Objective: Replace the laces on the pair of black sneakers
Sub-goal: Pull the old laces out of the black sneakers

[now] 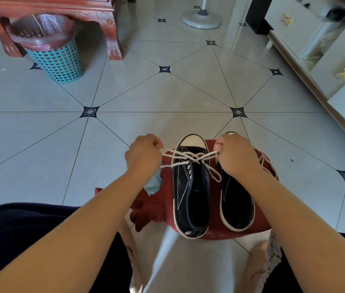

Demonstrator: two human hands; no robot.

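Two black sneakers with white soles and toe caps stand side by side on a red stool (pixel 216 234), toes pointing away from me. The left sneaker (pixel 190 187) has a white lace (pixel 190 158) crossed through its front eyelets. My left hand (pixel 144 155) pinches one lace end to the left of the shoe. My right hand (pixel 237 155) pinches the other end on the right, pulling it taut. That hand and forearm cover the front of the right sneaker (pixel 238 204). More white lace (pixel 265 160) lies beyond my right wrist.
A red cloth (pixel 148 210) and a pale blue scrap (pixel 153 185) hang at the stool's left side. On the tiled floor stand a teal bin (pixel 58 60) under a red wooden table (pixel 112 34), a fan base (pixel 202 19), and a white cabinet (pixel 325 60) on the right.
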